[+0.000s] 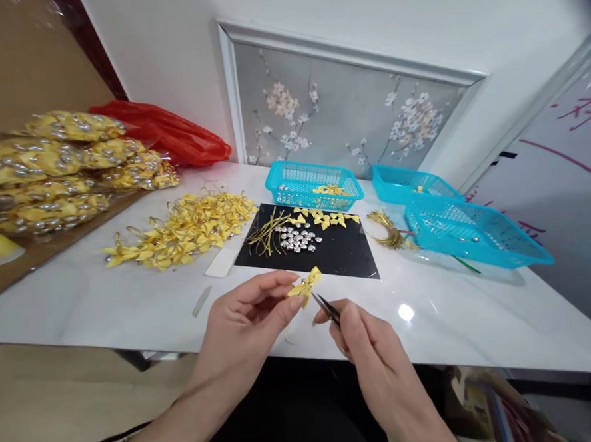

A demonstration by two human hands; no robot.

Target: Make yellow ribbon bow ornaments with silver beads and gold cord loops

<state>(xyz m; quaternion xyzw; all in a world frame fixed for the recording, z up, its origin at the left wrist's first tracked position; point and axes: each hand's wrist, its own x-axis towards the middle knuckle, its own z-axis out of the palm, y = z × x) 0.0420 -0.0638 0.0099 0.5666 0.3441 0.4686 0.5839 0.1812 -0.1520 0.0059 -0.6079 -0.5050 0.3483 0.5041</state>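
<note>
Between the thumb and fingers of my left hand (253, 310) is a small yellow ribbon bow (305, 287), raised above the near part of the table. My right hand (365, 340) grips a pair of dark pointed tweezers (325, 306), their tips close beside the bow; whether they touch it I cannot tell. Just beyond my hands lies a black mat (347, 254). On it are silver bells or beads (299, 239), thin gold cords (266, 235) and several loose yellow bows (336, 219).
A heap of finished-looking yellow bows (190, 227) spreads on the left, near stacked clear bags (36, 160) and a red plastic bag (170, 132). Blue baskets (315, 168) stand at the back and right (481, 236). A bundle of gold cords (391, 232) lies beside the mat.
</note>
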